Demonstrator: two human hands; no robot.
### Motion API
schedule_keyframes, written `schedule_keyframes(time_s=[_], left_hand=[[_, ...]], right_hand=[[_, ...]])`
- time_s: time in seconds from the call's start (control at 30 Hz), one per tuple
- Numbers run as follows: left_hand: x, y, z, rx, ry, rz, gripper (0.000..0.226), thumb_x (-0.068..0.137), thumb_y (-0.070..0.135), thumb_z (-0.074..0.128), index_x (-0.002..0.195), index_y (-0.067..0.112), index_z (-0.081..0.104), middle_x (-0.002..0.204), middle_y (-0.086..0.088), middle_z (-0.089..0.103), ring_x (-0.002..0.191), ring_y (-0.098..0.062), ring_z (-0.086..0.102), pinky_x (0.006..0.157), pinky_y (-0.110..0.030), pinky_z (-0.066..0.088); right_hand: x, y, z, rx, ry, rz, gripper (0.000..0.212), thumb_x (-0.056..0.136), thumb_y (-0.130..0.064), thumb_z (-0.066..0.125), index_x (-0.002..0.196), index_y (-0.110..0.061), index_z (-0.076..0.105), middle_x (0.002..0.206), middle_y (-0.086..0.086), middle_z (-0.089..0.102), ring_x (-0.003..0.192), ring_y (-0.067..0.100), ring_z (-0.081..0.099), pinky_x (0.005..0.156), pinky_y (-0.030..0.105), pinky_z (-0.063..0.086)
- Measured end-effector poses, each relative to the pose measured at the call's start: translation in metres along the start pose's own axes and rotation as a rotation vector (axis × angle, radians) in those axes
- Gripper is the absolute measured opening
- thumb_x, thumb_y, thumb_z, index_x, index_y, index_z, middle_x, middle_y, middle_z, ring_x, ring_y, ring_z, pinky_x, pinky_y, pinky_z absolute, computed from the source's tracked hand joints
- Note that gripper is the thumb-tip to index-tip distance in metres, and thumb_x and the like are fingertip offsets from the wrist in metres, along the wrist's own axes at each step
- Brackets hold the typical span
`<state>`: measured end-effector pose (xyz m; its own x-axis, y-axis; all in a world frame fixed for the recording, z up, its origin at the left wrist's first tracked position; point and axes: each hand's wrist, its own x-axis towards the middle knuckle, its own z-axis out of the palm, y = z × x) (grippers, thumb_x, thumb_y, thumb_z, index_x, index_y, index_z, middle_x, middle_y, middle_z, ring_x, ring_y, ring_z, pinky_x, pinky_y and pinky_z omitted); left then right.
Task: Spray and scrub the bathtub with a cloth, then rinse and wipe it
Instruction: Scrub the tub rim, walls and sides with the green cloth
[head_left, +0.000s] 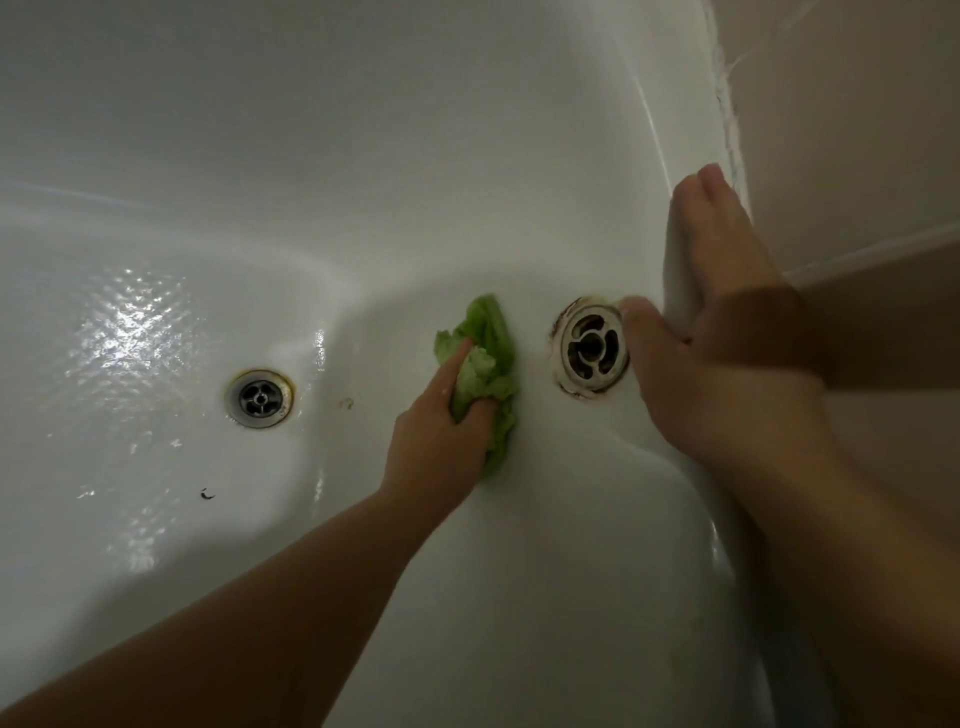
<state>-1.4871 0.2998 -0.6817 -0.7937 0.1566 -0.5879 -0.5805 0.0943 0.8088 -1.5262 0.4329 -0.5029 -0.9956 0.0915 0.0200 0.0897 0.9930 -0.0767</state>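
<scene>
- Head view: L hand (441, 436) gripped green cloth (485, 364), pressed on white bathtub (363, 156) wall just left of overflow drain (592, 347).
- R hand (711, 332) lay flat, fingers straight, on tub rim right of overflow, thumb touching it.
- Floor drain (260, 398) sat well left of overflow.

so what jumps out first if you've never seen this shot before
The crumpled bright green cloth stands out most, gripped in the left hand and pressed to the glossy white bathtub wall near the centre. Just right of it sits the round metal overflow fitting with rusty staining, with the right hand resting flat beside it along the tub edge. Lower left, the round metal floor drain with a brown-stained rim sits in the wet, shiny tub floor.
</scene>
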Motion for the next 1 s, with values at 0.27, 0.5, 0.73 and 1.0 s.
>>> schedule_keyframes(time_s=[0.27,0.5,0.73,1.0], left_hand=[[-0.053,0.027,-0.005,-0.044,-0.175,0.020,0.050,0.096,0.046,0.064,0.142,0.059,0.049,0.119,0.015,0.070,0.109,-0.011,0.065,0.098,-0.034,0.052],[-0.021,0.043,-0.004,-0.054,-0.082,0.009,0.063,0.083,0.055,0.058,0.143,0.064,0.040,0.133,0.011,0.066,0.119,-0.017,0.063,0.107,-0.043,0.051],[-0.109,0.057,-0.005,-0.048,-0.256,0.046,0.051,0.087,0.060,0.063,0.136,0.059,0.053,0.108,0.019,0.074,0.097,-0.002,0.070,0.093,-0.037,0.060],[-0.120,0.061,0.004,-0.010,-0.177,0.183,0.055,0.097,0.044,0.064,0.144,0.064,0.042,0.127,0.027,0.067,0.115,0.006,0.062,0.102,-0.029,0.055]], right_hand=[[-0.064,0.003,-0.007,0.113,0.023,0.079,0.071,0.095,-0.032,0.054,0.162,-0.021,0.034,0.165,-0.017,0.023,0.151,0.011,0.033,0.117,0.006,0.013],[-0.100,0.010,-0.001,0.148,0.069,0.091,0.070,0.092,-0.020,0.055,0.159,-0.011,0.038,0.166,-0.003,0.031,0.154,0.008,0.025,0.124,0.018,0.015],[-0.113,0.009,0.000,0.236,0.166,0.041,0.060,0.093,-0.008,0.052,0.152,0.001,0.045,0.162,0.010,0.039,0.153,0.018,0.034,0.126,0.033,0.027],[-0.115,0.011,0.001,0.293,0.254,0.078,0.052,0.098,-0.013,0.042,0.146,0.001,0.054,0.154,0.012,0.050,0.146,0.020,0.046,0.122,0.026,0.032]])
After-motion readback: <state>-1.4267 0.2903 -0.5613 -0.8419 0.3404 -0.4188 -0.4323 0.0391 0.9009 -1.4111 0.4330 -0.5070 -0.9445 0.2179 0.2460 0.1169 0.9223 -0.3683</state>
